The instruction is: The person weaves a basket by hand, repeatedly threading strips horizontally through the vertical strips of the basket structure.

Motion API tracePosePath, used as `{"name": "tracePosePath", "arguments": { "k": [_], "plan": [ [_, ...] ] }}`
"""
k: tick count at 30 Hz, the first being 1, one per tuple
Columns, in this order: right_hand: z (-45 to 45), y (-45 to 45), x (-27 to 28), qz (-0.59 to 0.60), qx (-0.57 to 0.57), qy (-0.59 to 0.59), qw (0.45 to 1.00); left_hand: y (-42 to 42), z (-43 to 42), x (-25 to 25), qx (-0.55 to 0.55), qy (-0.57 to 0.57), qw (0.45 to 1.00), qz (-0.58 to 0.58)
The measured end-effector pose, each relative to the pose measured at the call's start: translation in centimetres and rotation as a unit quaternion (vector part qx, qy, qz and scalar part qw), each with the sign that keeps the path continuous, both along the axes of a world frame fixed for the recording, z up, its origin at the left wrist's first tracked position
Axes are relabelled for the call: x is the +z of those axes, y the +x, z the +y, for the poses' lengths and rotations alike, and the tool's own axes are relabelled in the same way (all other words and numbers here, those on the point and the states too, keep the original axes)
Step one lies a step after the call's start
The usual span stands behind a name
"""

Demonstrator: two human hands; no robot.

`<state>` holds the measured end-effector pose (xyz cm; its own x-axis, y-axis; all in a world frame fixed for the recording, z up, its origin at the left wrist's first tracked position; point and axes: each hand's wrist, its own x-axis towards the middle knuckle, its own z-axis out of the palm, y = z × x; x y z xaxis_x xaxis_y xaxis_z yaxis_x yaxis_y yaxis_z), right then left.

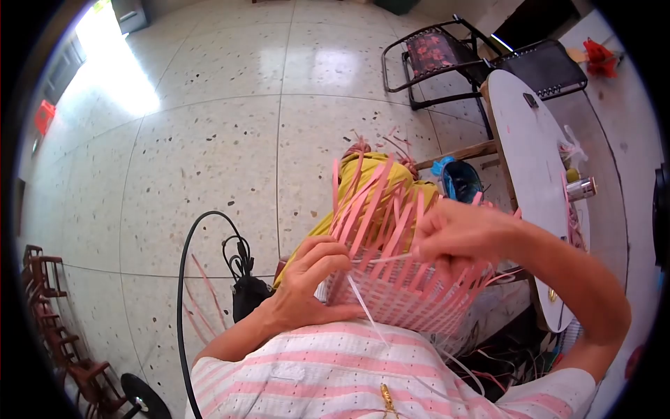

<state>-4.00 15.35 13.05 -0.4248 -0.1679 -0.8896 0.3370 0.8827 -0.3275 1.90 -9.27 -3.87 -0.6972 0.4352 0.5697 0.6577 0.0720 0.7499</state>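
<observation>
A half-woven basket point(408, 297) of pink and white plastic strips rests on my lap, its loose pink strips point(366, 209) standing up and fanning outward. My left hand point(314, 276) grips the basket's left corner, fingers on top and thumb lower down along its side. A thin white strip point(385, 259) runs across the weave from near my left fingertips to my right hand point(464, 234). The right fingers are closed around that strip. Another length of white strip point(366, 307) hangs from the left corner down over the striped shirt.
A white oval table point(527, 153) holding a can point(581, 188) stands to the right. Beside it are a blue-lined bin point(462, 181) and a folding chair point(447, 59). A black cable point(183, 300) loops at left; loose pink strips point(202, 307) lie on the floor.
</observation>
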Motion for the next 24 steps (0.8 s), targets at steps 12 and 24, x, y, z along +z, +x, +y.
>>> {"name": "tracePosePath", "arguments": {
  "k": [12, 24],
  "plan": [
    [0.7, 8.4, -1.2, -0.055, -0.25, -0.223, 0.941, -0.2, -0.2, 0.6, -0.055, -0.068, 0.996, 0.021],
    [2.0, 8.5, -3.2, 0.155, -0.137, -0.231, 0.951, -1.5, 0.2, 2.5, -0.116, -0.18, 0.973, 0.087]
  ]
}}
